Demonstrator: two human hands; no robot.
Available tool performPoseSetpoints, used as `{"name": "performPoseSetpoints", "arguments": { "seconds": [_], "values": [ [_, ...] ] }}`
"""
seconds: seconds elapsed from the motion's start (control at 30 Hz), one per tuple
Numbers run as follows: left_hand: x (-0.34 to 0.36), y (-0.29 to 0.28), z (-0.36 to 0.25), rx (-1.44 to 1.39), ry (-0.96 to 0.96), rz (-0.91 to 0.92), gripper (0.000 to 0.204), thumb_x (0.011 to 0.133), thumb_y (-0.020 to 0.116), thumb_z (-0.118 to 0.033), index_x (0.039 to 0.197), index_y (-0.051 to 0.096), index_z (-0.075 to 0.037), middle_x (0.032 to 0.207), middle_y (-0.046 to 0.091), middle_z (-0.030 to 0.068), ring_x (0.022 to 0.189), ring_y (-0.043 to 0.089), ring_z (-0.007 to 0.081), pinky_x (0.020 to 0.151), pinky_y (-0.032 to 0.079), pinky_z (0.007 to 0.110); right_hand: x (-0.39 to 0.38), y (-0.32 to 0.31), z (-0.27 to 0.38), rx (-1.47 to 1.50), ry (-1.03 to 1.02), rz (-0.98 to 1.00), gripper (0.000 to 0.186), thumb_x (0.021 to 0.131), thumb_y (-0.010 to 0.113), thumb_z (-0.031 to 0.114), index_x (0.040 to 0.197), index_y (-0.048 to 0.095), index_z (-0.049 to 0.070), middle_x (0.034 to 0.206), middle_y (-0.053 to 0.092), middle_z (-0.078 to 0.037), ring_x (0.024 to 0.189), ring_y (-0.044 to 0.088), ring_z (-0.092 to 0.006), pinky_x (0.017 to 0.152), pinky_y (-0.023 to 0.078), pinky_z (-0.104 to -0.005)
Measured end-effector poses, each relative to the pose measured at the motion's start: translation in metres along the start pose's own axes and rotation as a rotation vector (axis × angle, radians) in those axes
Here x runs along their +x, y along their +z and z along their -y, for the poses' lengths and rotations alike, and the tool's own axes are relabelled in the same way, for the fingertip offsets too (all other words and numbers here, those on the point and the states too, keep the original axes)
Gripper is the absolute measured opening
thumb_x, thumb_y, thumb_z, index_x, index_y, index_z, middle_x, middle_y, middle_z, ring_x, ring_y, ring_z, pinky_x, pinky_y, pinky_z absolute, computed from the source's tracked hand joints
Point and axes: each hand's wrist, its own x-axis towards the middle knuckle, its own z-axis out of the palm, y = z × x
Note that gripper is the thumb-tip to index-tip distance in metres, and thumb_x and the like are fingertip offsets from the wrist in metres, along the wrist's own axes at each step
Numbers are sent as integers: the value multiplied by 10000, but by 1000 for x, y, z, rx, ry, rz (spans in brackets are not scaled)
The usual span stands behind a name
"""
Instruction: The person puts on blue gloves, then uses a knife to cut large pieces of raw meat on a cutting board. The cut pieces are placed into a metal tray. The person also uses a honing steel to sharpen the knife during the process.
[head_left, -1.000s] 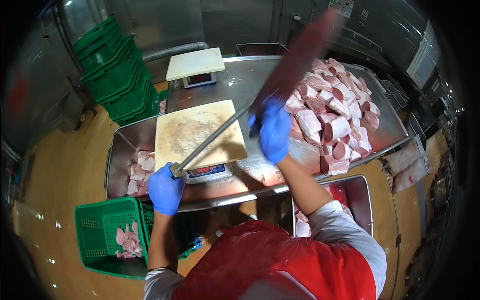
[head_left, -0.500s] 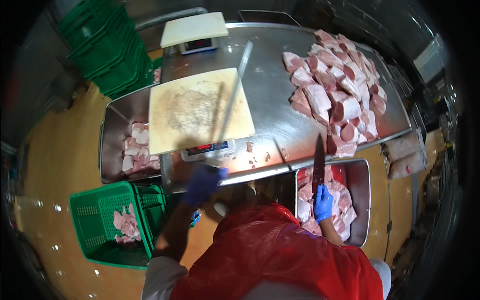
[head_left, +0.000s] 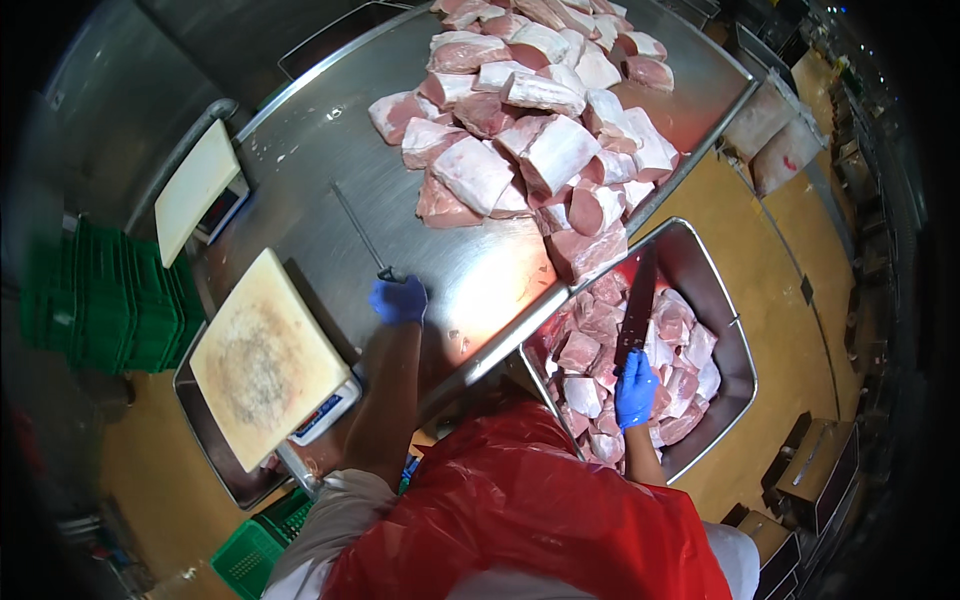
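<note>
Green crates [head_left: 110, 300] stand stacked at the far left. Next come the rear board [head_left: 195, 185] and the front board [head_left: 262, 355], each on a scale, the front one darkly stained in its middle. The left hand [head_left: 400, 300], gloved in blue, is closed round the handle of a steel [head_left: 358, 228], its rod pointing away over the table [head_left: 300, 200]. Beyond, meat [head_left: 540, 120] lies heaped. Farther right, the right hand [head_left: 636, 390] grips a knife [head_left: 636, 310], blade pointing away, over a bin [head_left: 735, 325] of meat chunks [head_left: 582, 395].

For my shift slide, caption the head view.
Left hand holding a sharpening steel over the metal table, right hand gripping a knife over a metal bin of cut meat.
</note>
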Motion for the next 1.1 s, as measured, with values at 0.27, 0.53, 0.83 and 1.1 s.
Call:
{"name": "performPoseSetpoints", "arguments": {
  "seconds": [0.27,0.53,0.83,1.1],
  "values": [
    [32,10,-236,249,639,410,1314,624,846,-638,1606,149,-112,1597,139,364,1483,124,551,1153,232,665,88,-2,22,287,99,41,354,1079,481,329,1000,618,12,625,589,-41,524,495,-83,474,387,-299],
    [108,41,-296,488,665,685,914,672,815,-477,1472,467,-205,1486,429,244,1385,415,425,1094,419,531,102,-30,31,342,153,202,331,1087,470,314,992,620,35,713,597,-4,561,521,-74,503,414,-250],
    [114,-4,-144,-1168,719,719,500,811,703,-121,1280,538,-70,1159,621,127,1118,603,253,1032,469,404,66,7,28,493,210,291,352,1084,465,349,959,599,48,681,589,-18,545,533,-86,490,410,-249],
    [-22,-198,-59,-1299,151,832,525,765,748,-42,1262,579,-38,1049,636,58,986,579,125,887,475,274,99,58,106,511,88,503,407,1061,476,461,957,566,77,671,578,-48,480,547,-137,445,457,-271]
  ]
}}
